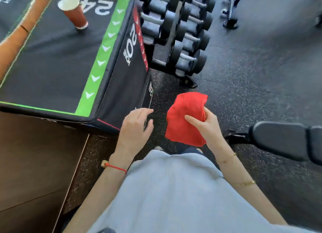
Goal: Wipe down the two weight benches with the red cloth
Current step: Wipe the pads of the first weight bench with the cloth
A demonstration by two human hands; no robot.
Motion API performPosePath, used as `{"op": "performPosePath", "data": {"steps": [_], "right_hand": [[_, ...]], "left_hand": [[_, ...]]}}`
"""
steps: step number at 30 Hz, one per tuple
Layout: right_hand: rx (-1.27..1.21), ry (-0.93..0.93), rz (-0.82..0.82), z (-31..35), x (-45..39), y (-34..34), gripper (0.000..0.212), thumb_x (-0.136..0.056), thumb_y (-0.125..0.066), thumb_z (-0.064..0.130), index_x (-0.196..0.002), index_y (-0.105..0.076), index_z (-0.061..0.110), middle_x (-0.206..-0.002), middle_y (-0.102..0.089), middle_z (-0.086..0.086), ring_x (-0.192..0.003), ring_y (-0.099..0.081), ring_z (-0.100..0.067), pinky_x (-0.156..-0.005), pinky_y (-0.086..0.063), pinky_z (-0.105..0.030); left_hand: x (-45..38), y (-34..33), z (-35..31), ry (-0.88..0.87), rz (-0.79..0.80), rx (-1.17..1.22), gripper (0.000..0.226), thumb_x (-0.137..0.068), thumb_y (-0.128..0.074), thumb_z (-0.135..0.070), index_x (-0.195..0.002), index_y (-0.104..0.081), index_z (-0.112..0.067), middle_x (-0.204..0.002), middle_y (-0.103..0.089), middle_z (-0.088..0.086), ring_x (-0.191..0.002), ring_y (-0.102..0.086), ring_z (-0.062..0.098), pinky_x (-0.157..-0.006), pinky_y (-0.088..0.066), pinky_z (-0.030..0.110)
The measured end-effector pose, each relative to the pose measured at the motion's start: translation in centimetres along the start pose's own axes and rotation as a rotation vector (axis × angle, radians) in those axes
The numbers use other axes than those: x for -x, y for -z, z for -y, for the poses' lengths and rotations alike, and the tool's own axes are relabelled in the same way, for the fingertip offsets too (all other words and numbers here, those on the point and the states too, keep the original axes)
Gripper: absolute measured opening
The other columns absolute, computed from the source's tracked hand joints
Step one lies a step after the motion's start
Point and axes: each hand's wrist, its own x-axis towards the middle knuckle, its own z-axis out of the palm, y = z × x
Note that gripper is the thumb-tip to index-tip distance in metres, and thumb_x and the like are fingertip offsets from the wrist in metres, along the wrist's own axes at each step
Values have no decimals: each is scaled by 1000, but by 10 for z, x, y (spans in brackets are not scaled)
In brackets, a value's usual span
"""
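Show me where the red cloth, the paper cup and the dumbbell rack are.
red cloth (184, 114): head view, middle of the bunched fabric.
paper cup (75, 16): head view, its brown side wall.
dumbbell rack (176, 29): head view, its upright frame between the dumbbells.

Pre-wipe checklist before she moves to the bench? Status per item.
1. Red cloth in hand: ok, the right hand grips it, thumb over the front.
2. Cloth bunched rather than spread flat: not ok for a wide wipe.
3. Left hand free: ok, fingers relaxed, holding nothing.
4. Weight bench in sight: ok, a black padded end shows at the right, untouched by the cloth.
5. Second bench located: cannot tell, only a dark frame shows at top right.
6. Paper cup out of the way: ok, it stands on the jump box, apart from the bench.
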Motion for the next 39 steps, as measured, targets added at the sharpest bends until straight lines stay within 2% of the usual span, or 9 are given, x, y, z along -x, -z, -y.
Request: {"op": "performPosePath", "data": {"steps": [3,6,11,15,21,27,31,39], "right_hand": [[-55,-23,-111,-16,23,37,25,-78,-78,9,-96,-68,23,-84,-75,17,-78,-68,4,-68,-49,-10],[-96,-26,-216,-32,48,78,24,-78,-78,9,-95,-67,24,-83,-74,19,-78,-67,5,-66,-49,-9],[-158,-42,-352,-54,100,160,34,-79,-78,11,-109,-66,17,-98,-73,10,-88,-69,0,-73,-52,-12],[-177,-60,-445,-74,146,233,35,-78,-78,10,-111,-66,14,-97,-73,10,-85,-68,3,-71,-50,-10],[-158,-94,-502,-105,201,332,30,-79,-77,7,-105,-66,18,-92,-72,12,-80,-67,5,-69,-49,-10],[-157,-132,-536,-129,223,398,33,-79,-77,11,-108,-65,16,-96,-71,9,-81,-67,7,-70,-49,-8],[-168,-152,-549,-138,217,431,32,-79,-77,12,-109,-66,15,-99,-72,5,-86,-67,0,-77,-52,-14],[-130,-159,-520,-142,166,489,31,-79,-77,10,-107,-64,17,-98,-70,8,-83,-66,7,-75,-51,-10]], "left_hand": [[-1,-20,-27,-92,78,-13,31,-94,-59,-17,-124,-64,-14,-124,-66,2,-118,-58,18,-107,-43,35],[0,-45,-62,-182,155,-7,30,-95,-57,-17,-124,-64,-13,-125,-66,3,-119,-58,20,-107,-44,39],[20,-91,-135,-292,235,25,29,-95,-57,-17,-123,-64,-13,-122,-66,2,-113,-60,21,-100,-48,37],[48,-134,-198,-328,268,80,27,-95,-57,-19,-121,-64,-15,-120,-67,0,-110,-60,19,-93,-49,35],[92,-195,-280,-295,296,146,26,-95,-58,-19,-119,-66,-15,-120,-68,0,-110,-62,19,-96,-51,37],[112,-227,-342,-287,354,136,25,-95,-58,-17,-119,-67,-14,-118,-68,1,-109,-62,20,-95,-50,36],[104,-243,-371,-293,382,109,26,-95,-58,-16,-119,-66,-13,-118,-68,2,-110,-62,21,-95,-49,38],[55,-289,-417,-274,388,115,25,-95,-57,-16,-119,-66,-14,-117,-68,1,-105,-62,22,-93,-50,39]]}}
